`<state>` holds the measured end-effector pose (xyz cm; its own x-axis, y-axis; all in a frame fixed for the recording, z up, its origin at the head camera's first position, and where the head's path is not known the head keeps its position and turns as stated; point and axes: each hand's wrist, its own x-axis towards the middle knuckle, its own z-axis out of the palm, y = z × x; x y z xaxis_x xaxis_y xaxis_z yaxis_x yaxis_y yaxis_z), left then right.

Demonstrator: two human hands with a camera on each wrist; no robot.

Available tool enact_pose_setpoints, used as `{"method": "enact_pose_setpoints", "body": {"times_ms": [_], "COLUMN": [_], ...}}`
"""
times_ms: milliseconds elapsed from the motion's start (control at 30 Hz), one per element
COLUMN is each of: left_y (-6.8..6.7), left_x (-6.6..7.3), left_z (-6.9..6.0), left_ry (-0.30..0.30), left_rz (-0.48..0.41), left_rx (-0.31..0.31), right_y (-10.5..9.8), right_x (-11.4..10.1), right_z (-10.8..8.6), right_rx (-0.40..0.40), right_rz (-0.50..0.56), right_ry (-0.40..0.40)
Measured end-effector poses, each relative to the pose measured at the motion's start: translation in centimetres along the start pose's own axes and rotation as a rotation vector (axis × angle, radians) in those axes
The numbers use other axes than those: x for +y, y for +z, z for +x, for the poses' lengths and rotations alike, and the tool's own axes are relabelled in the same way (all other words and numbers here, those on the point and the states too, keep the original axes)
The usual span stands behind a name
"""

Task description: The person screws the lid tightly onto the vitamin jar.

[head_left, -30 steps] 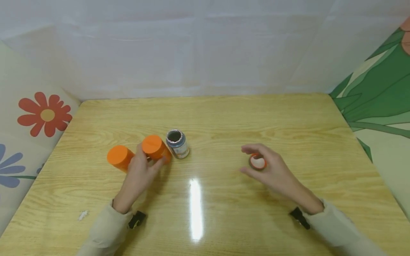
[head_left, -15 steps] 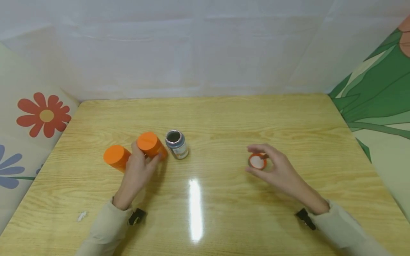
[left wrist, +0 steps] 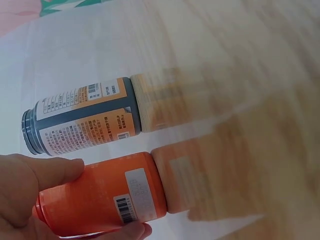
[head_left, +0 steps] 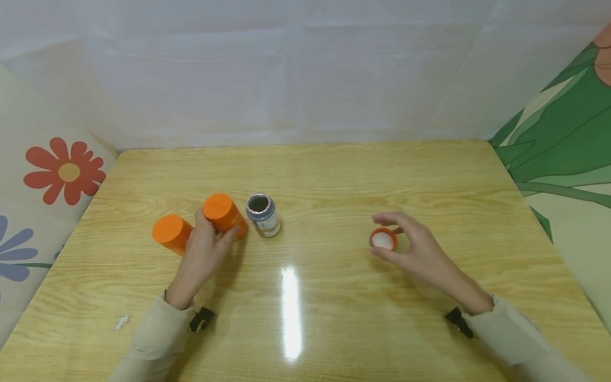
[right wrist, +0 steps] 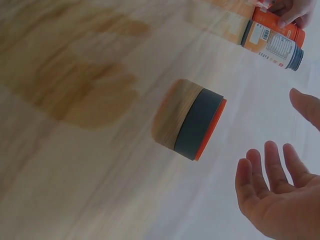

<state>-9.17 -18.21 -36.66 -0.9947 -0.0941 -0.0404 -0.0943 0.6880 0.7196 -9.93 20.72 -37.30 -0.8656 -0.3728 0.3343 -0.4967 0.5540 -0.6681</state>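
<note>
In the head view, my left hand [head_left: 202, 254] grips an orange bottle [left wrist: 107, 192] with an orange cap, thumb on one side and fingers on the other. A second orange bottle [head_left: 172, 233] stands just left of that hand. To the right of the gripped bottle stands a dark grey bottle [left wrist: 82, 117] with a white and orange label and an uncovered mouth. A dark grey lid [right wrist: 200, 125] with an orange rim and white inside lies inside-up on the table. My right hand [head_left: 417, 246] hovers around the lid with fingers spread, apart from it in the right wrist view.
The wooden table [head_left: 329, 185] has a glossy surface with a bright light reflection. A small white worn patch [head_left: 121, 322] shows at the front left. A white sheet [head_left: 296, 74] hangs behind, and flower-patterned panels flank both sides.
My left hand has shifted slightly left and away with the gripped orange bottle; the second orange bottle has also slid a little left. My right hand has drawn back to the right, uncovering the lid.
</note>
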Motion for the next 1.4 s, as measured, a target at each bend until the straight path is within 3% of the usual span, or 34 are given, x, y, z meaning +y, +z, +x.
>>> {"method": "enact_pose_setpoints", "body": {"times_ms": [233, 567, 700, 900, 1000, 1133, 1400], "left_y": [0.0, -0.1, 0.1, 0.6, 0.8, 1.2, 2.6], "left_x": [0.1, 1.1, 1.3, 1.6, 1.9, 2.0, 2.1], "left_z": [-1.1, -2.8, -3.1, -2.9, -2.6, -2.2, -0.9], "left_ry": [0.058, -0.006, 0.032, 0.124, 0.123, 0.121, 0.202], "left_rz": [-0.03, 0.084, 0.103, 0.06, 0.041, 0.03, -0.144], "left_rx": [-0.008, 0.065, 0.037, -0.03, -0.052, -0.072, -0.138], "right_y": [-0.3, -0.7, -0.7, -0.9, -1.1, -1.3, -1.6], "right_x": [0.6, 1.5, 1.9, 2.2, 2.2, 2.5, 3.4], "right_z": [0.0, 0.0, 0.0, 0.0, 0.2, 0.3, 0.6], "right_rx": [-0.012, -0.044, -0.053, -0.104, -0.146, -0.166, -0.216], "right_rz": [-0.01, -0.031, -0.034, -0.037, -0.03, -0.029, -0.011], "right_ry": [-0.018, 0.024, 0.032, 0.083, 0.135, 0.146, 0.135]}}
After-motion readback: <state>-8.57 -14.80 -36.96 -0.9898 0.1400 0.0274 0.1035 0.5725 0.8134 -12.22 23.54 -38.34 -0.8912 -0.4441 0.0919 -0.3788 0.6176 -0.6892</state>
